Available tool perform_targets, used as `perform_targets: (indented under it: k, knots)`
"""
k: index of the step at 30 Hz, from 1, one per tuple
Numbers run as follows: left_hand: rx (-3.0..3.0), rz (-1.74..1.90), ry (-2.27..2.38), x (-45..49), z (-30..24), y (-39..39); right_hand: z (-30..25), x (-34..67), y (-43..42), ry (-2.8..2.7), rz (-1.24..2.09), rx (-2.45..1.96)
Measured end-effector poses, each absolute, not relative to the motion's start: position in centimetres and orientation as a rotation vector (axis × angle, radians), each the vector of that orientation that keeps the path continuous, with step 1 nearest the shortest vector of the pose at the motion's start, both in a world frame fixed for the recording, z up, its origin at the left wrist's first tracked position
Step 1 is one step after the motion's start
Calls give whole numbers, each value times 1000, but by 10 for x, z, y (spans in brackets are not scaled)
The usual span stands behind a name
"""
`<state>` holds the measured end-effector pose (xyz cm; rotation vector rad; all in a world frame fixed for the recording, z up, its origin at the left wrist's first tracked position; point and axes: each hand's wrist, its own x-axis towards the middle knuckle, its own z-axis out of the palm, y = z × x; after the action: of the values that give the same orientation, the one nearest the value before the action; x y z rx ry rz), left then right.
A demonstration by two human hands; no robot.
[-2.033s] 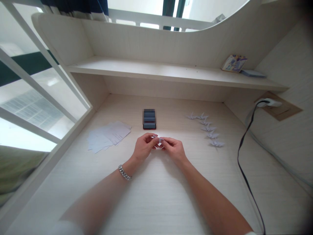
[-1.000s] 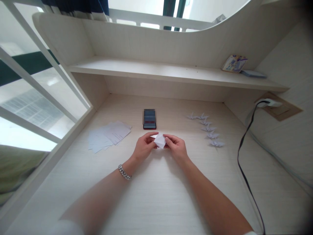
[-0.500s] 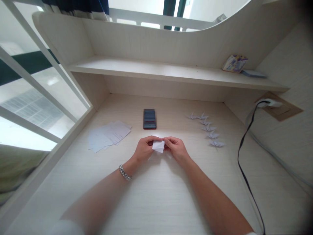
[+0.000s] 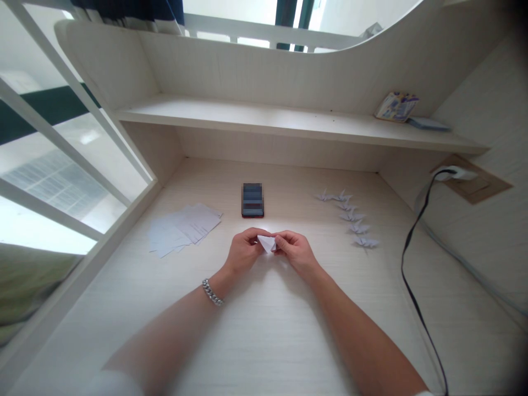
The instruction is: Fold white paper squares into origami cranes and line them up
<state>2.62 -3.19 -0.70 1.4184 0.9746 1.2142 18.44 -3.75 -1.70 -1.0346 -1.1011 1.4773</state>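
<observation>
Both hands meet over the middle of the pale wooden desk [image 4: 264,330]. My left hand [image 4: 243,253], with a metal bracelet at the wrist, pinches the left side of a small folded white paper [image 4: 267,242]. My right hand [image 4: 296,252] pinches its right side. The paper is held just above the desk, folded into a small pointed shape. A dark phone [image 4: 252,200] lies flat just beyond the hands.
A loose spread of white paper sheets [image 4: 181,229] lies at the left. Several folded paper cranes [image 4: 351,218] line up at the right. A black cable [image 4: 414,286] runs from a wall plug [image 4: 454,174] down the desk's right side. Card boxes [image 4: 396,106] sit on the shelf.
The paper was opened into a wider flat piece between the fingers, then turned down and folded smaller again. Both hands stayed in the same spot.
</observation>
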Motion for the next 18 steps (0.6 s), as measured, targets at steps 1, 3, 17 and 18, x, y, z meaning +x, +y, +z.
perform_targets:
  k: [1,3,17,18]
  knots:
    - [1432,1225,970,26,-7,-32,-17,184,-38,-1108,1472,-1036]
    - [1454,1243,976,26,-7,-33,-16,184,-38,-1122,1466,-1035]
    - [1511,1303,1074,28,-4,-38,-13,180,-40,-1147,1398,-1057]
    - [1510,1297,1081,29,-4,-38,-13,180,-40,-1148,1392,-1061]
